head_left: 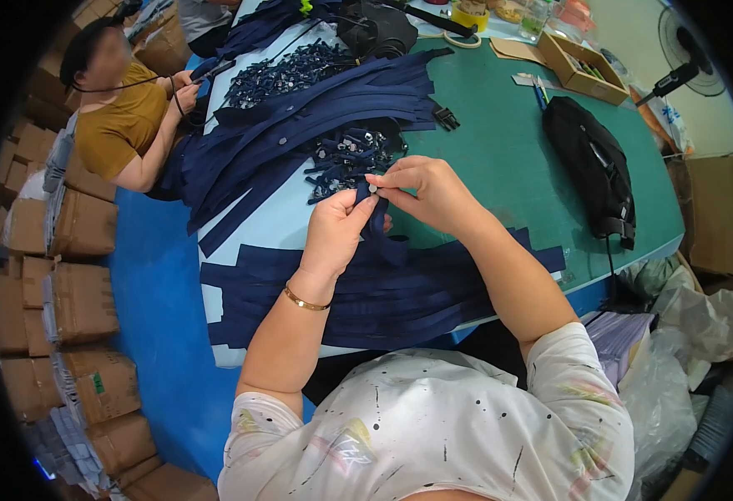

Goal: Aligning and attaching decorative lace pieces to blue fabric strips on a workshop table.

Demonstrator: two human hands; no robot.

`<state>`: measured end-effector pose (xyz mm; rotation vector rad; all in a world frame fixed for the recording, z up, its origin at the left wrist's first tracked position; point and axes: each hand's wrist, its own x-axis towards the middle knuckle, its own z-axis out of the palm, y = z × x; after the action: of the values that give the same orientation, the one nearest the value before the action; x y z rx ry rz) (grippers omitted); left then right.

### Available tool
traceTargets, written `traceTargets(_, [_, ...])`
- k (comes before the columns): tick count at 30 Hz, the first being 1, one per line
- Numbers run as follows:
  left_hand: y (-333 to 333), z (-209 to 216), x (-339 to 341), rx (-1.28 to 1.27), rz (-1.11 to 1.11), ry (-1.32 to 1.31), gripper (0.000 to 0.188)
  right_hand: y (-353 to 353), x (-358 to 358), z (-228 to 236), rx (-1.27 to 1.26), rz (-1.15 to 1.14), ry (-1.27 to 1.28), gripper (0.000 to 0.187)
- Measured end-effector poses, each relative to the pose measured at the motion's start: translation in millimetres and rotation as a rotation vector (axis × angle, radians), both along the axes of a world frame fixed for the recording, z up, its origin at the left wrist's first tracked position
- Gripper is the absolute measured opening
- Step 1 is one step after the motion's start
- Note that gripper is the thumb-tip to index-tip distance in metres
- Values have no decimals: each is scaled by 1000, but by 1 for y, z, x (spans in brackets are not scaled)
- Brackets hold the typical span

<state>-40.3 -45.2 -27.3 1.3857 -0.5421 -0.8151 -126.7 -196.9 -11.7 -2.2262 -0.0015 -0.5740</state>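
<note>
Near the middle of the table, my left hand (332,234) is closed on a navy fabric strap (393,250), which loops down under my fingers. A small round silver button (373,189) shows on the strap. My right hand (435,194) pinches at that button with thumb and fingertips, meeting the left thumb. Just beyond my hands lies a pile of short navy strap pieces with metal fittings (351,152). Under my forearms, a layer of long navy straps (341,292) lies flat along the table's near edge.
More long navy straps (283,138) lie beyond, beside another heap of small pieces (287,71). A black bag (588,163), a cardboard tray (582,71) and a fan (688,63) are on the right. A co-worker (120,108) sits at the left, near stacked cartons (87,301).
</note>
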Motion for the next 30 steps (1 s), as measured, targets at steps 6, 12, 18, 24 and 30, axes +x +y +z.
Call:
traceTargets(6, [6,-8,5,49,23,-176,16,2,-1,4,-135,-14,-81,19])
traceTargets(12, [2,-2,-2,94,14,-494,14,-1,-3,4,233,-74,59,17])
traceTargets(18, [5,-5,1,133,-18,-595,13,-4,-4,8,112,-70,93,12])
traceTargets(24, [1,-2,-1,113,-50,-476,18,-4,-2,0,34,-62,-1,12])
traceTargets(30, [2,2,-1,114,-113,-81,19,-6,0,-2,71,-116,-92,14])
